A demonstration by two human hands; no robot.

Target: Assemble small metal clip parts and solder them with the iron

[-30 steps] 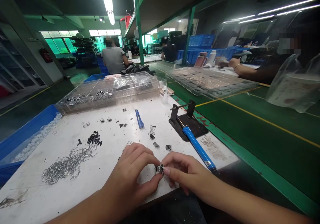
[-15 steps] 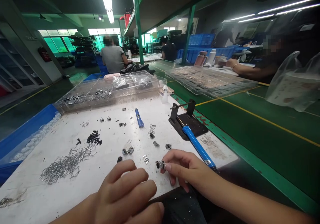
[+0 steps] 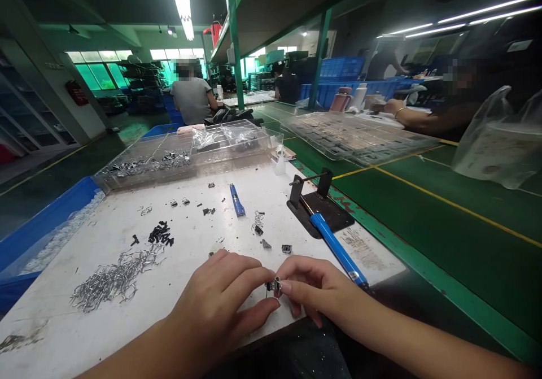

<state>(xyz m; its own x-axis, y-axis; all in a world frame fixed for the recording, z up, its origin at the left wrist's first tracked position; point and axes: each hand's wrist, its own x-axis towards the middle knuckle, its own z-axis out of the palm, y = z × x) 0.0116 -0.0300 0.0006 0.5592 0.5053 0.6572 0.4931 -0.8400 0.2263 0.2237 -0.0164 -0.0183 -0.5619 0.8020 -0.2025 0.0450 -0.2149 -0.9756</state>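
Both hands meet at the near edge of the white worktop (image 3: 178,311). The left hand (image 3: 220,305) and the right hand (image 3: 313,288) each pinch one side of a small metal clip (image 3: 273,284), held just above the surface between the fingertips. This looks like the fitting step on the clip. Next it likely calls for a spring wire from the pile of wire springs (image 3: 112,277), far left.

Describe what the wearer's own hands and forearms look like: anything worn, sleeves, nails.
Both forearms are bare to the frame edge, with no sleeves, gloves, watch or bracelet visible. The left hand and right hand show no rings. Fingernails look short and unpainted, though they are small in view.
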